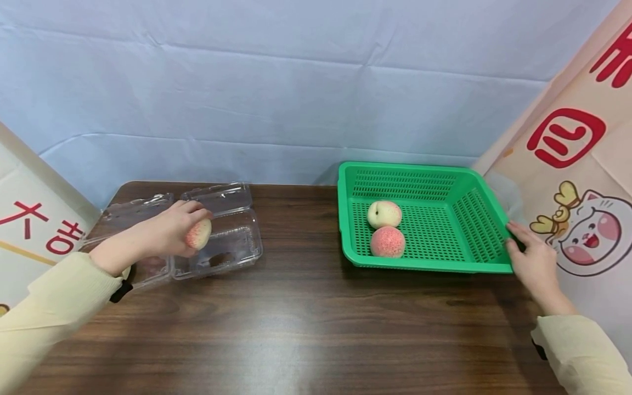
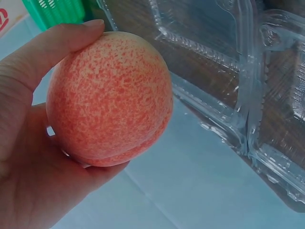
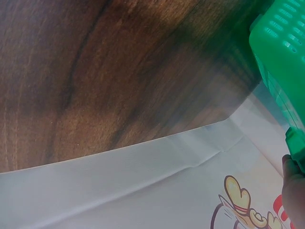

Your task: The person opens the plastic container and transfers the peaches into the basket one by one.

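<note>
My left hand (image 1: 170, 227) grips a peach (image 1: 199, 235) above a clear plastic clamshell box (image 1: 254, 233), which lies spread open at the table's left end. In the left wrist view the same peach (image 2: 112, 98) shows its speckled pink side, the thumb over its top and fingers beneath. On the right, my right hand (image 1: 535, 263) holds the right rim of a green plastic basket (image 1: 469, 266). Only part of that hand (image 3: 294, 193) enters the right wrist view. Inside the basket, a pale peach (image 1: 384, 214) and a pinker peach (image 1: 388, 242) sit together near its left side.
Everything stands on a dark wooden table (image 1: 296, 329). A pale blue cloth (image 1: 276, 99) hangs behind it. Printed sheets with red characters border both sides, the right sheet (image 1: 592, 164) close to the basket. My left forearm covers part of the box.
</note>
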`<state>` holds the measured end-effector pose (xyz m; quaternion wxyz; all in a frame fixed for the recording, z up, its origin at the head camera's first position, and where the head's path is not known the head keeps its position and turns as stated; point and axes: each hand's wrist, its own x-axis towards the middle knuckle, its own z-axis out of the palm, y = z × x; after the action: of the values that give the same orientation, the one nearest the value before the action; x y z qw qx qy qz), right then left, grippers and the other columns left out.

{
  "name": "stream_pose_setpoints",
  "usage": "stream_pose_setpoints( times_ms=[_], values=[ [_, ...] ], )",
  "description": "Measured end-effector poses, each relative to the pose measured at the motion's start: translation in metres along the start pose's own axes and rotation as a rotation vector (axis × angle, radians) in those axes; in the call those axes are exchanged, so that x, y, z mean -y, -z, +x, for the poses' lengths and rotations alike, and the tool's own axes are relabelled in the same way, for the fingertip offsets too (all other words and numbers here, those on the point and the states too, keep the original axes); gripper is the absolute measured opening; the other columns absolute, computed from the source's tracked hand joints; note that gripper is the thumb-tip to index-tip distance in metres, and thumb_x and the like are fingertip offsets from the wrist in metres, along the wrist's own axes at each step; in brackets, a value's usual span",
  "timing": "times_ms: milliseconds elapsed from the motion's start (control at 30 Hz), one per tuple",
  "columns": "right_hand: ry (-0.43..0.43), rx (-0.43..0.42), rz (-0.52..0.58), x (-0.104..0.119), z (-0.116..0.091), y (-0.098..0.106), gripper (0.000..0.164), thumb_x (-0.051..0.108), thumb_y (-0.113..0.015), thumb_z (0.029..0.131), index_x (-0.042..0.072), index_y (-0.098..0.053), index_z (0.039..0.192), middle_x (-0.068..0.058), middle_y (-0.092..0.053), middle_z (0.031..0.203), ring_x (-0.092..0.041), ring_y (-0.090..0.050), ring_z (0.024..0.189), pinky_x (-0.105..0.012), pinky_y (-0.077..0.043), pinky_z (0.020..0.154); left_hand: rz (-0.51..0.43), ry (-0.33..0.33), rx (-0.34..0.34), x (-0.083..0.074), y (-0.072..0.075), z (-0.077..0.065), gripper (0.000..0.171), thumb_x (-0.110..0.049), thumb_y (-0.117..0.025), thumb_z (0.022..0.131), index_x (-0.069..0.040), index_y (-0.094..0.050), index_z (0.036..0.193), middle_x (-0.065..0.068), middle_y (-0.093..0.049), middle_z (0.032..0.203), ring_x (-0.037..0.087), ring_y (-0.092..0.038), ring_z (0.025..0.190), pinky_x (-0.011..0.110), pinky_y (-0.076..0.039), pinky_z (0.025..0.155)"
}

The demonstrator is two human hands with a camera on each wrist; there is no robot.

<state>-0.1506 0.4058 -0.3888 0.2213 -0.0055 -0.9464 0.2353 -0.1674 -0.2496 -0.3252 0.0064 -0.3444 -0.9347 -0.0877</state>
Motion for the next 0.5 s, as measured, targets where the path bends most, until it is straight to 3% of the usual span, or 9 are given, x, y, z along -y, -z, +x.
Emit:
stream_pose_setpoints(
  times_ms=[233,500],
  values=[
    [0.001,0.009,-0.004,-0.001,-0.0004,0.0003,0.036,0.006,-0.046,0.09,-0.007,-0.053,0.122,-0.023,-0.049,0.126,-0.044,-0.039,0.121,-0.056,-0.02,0.101,-0.005,-0.038,-0.041,-0.003,-0.0013,0.0029,0.062,-0.009,-0.081,0.05,0.0,-0.058,0.107,0.016,-0.053,0.101,0.035,-0.049,0.089,0.047,-0.041,0.075],
    [0.0,0.006,-0.01,-0.0025,-0.0004,-0.0002,0.035,0.006,-0.046,0.09,-0.007,-0.053,0.122,-0.023,-0.049,0.126,-0.042,-0.039,0.122,-0.055,-0.021,0.101,-0.01,-0.034,-0.044,-0.0088,-0.0014,0.0067,0.063,-0.01,-0.081,0.051,0.0,-0.058,0.108,0.016,-0.053,0.102,0.036,-0.049,0.092,0.047,-0.042,0.076]
  ],
)
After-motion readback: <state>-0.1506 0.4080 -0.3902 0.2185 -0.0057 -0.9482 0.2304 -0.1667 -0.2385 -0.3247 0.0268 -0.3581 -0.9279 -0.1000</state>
